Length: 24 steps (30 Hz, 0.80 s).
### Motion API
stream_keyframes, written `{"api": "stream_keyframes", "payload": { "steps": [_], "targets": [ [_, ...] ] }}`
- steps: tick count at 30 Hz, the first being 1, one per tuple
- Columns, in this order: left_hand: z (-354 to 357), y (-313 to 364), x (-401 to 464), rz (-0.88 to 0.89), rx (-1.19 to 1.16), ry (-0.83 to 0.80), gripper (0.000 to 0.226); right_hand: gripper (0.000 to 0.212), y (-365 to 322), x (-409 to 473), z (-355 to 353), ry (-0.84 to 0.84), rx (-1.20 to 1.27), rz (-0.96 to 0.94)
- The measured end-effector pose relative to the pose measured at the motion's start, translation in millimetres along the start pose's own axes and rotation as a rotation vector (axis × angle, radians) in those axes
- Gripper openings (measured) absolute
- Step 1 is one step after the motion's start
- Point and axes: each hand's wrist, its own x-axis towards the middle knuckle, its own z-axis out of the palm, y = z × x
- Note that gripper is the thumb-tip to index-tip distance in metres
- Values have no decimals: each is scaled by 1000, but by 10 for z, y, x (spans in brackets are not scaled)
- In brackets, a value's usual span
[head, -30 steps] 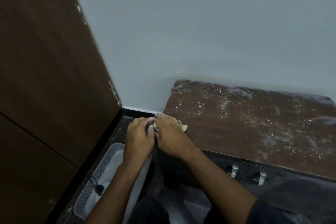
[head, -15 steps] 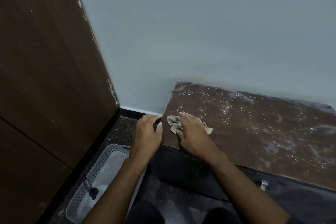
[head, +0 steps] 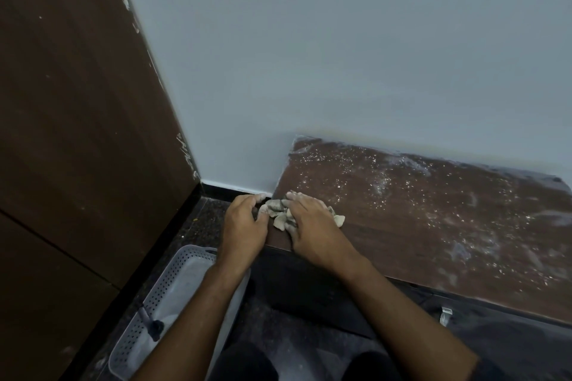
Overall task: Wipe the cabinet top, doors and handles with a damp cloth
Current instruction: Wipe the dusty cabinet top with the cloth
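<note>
A low cabinet with a dark brown wooden top (head: 433, 219) stands against the pale wall, its surface strewn with white dust and specks. A crumpled greyish cloth (head: 280, 213) lies on the top's near-left corner. My right hand (head: 312, 226) presses down on the cloth, fingers over it. My left hand (head: 246, 223) rests at the top's left edge, fingers cupped beside the cloth and touching it. Below the top, the dark cabinet front (head: 309, 288) shows one metal handle (head: 445, 315) at the right.
A grey perforated plastic basket (head: 173, 297) sits on the dark speckled floor at lower left, with a small dark object inside. A tall brown wooden panel (head: 77, 133) fills the left side. My knees show at the bottom edge.
My right hand slid the cloth right along the cabinet top, then back to the left corner. My left hand stayed at the left edge. The view shifted slightly.
</note>
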Motion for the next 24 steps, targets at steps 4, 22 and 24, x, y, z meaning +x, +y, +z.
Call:
{"api": "stream_keyframes", "payload": {
  "steps": [4, 22, 24],
  "targets": [
    [-72, -52, -40, -16, 0, 19, 28, 52, -93, 277, 54, 39, 6, 55],
    [-166, -69, -61, -68, -22, 21, 29, 50, -324, 44, 127, -21, 90, -109],
    [-137, -61, -49, -73, -31, 19, 28, 52, -350, -116, 138, -41, 89, -190]
  ]
}}
